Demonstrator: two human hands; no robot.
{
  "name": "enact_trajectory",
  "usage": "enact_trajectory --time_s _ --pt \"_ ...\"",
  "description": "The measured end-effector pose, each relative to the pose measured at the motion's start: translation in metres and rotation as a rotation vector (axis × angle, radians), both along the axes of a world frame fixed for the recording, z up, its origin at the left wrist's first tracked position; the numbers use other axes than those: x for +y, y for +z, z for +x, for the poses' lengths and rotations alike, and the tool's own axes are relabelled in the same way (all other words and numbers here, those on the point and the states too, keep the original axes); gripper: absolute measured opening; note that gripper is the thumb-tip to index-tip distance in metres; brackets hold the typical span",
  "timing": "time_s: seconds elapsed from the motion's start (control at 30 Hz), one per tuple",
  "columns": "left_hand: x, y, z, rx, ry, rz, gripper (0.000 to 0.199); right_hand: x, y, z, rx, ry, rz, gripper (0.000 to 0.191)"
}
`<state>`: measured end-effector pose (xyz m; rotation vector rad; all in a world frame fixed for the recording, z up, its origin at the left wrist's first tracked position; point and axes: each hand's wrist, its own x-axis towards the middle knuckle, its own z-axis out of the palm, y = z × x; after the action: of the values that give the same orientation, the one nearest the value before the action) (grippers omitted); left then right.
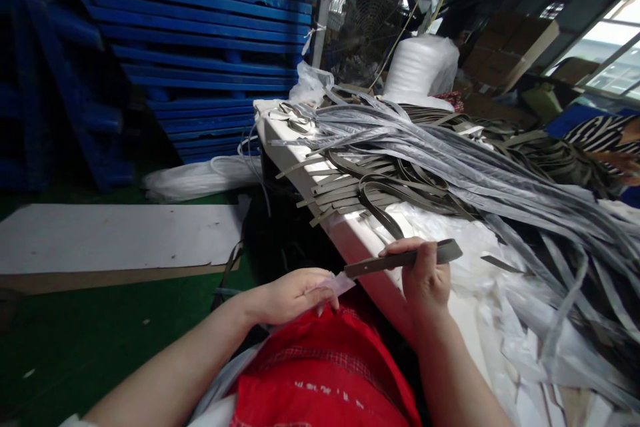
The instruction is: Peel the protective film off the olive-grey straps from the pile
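My left hand [293, 295] pinches the edge of a small, thin, whitish plastic sleeve [343, 284] just above my lap. In my right hand [427, 280] is a flat grey-brown strap [367, 267], held between thumb and fingers. The strap's near end, with a small hole in it, points left and meets the plastic sleeve; whether it sits inside the sleeve I cannot tell. Its other part loops round behind my right fingers. Beyond my hands, a pile of similar straps [345, 190] lies on the white-covered table [350, 233], some ends hanging over the edge.
Long plastic-wrapped straps [450, 153] stretch across the table. At its back stands a roll of white foam [420, 67]. Blue pallets [210, 33] are stacked at left, behind a white board [120, 237] on the green floor. A person in a striped top [605, 137] is at far right.
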<state>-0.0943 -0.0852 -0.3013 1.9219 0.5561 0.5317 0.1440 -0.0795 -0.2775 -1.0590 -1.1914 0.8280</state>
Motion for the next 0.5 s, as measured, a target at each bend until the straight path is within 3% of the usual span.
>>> enact_trajectory --time_s 0.2,0.5 --pt "0.0001 0.0030 0.0003 -0.041 -0.008 -0.036 0.056 -0.0014 0.0011 -0.0030 -0.051 0.049 0.010 0.054" --pt "0.0000 0.0008 0.0012 -0.025 0.007 -0.055 0.054 -0.0005 0.0056 -0.0017 -0.033 -0.038 0.062 0.059"
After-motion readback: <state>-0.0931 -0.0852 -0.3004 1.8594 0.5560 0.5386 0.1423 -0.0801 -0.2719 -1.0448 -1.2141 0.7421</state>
